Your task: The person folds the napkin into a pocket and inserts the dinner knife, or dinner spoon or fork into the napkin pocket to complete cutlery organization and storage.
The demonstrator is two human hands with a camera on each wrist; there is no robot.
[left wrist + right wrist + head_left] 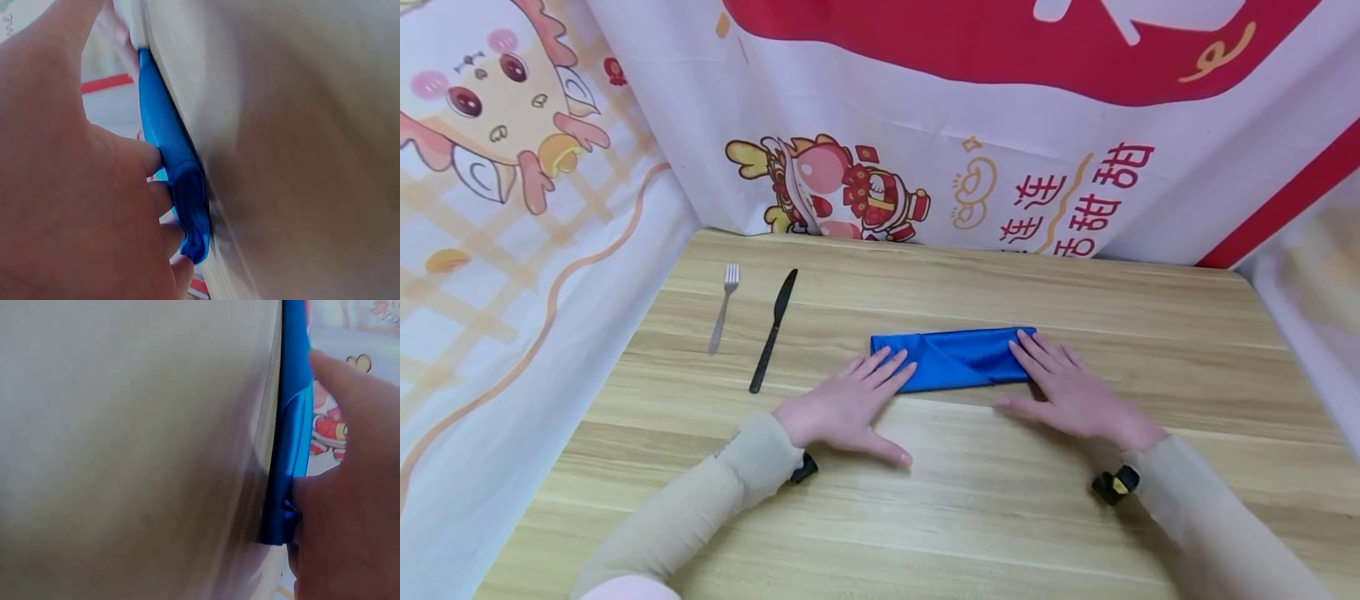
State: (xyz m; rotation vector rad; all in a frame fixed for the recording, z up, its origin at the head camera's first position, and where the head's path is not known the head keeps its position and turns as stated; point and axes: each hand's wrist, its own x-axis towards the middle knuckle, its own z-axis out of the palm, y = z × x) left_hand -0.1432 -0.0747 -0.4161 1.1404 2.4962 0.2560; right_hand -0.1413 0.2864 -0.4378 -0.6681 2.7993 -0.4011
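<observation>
A blue satiny cloth (pixel 955 358), folded into a long flat strip, lies across the wooden table. On its left end rest the straight fingertips of my left hand (pixel 846 406), with the thumb spread out over the tabletop. My right hand (pixel 1071 392) touches the cloth's right end with its fingers extended, its thumb pointing left below the strip. In the left wrist view, the layered end of the blue cloth (pixel 190 212) shows beside the fingers. The right wrist view has the cloth (pixel 290 450) along the tabletop, its near end by the fingers.
Left of the cloth, a black knife (pixel 773 333) lies at a slant on the table (pixel 925 533). Farther left is a fork (pixel 725 308) with a grey handle, tines pointing away. A printed curtain (pixel 955 167) hangs along the far edge.
</observation>
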